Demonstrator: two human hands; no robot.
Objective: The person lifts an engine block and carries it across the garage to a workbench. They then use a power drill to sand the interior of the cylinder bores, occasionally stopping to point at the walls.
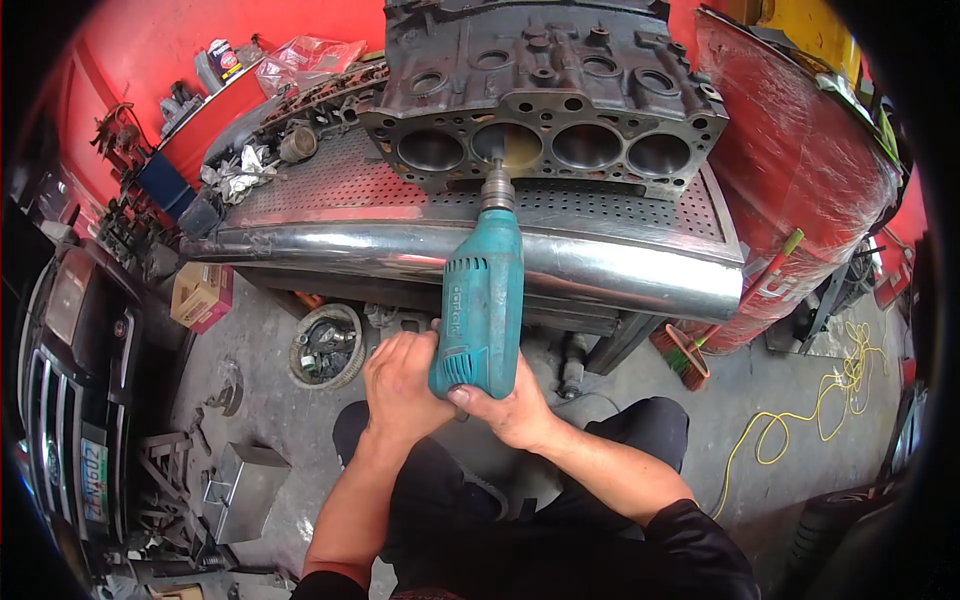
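A teal power drill (490, 290) points away from me, its metal chuck (497, 190) at the near face of an engine block (500, 75). The tool in the chuck reaches into the second cylinder bore (522, 150) from the left, which looks yellowish inside. My left hand (402, 382) is closed against the drill's left side, low down by the grip. Around the drill's rear end my right hand (512, 408) is wrapped, its thumb across the back. The drill body hides the grip and most fingers of both hands.
The block rests on a perforated metal bench (330, 190) with a rounded steel edge. Below are a basket of parts (326, 347), a cardboard box (202, 296), a broom (690, 358) and a yellow cord (775, 435). A car front (75, 400) stands at left.
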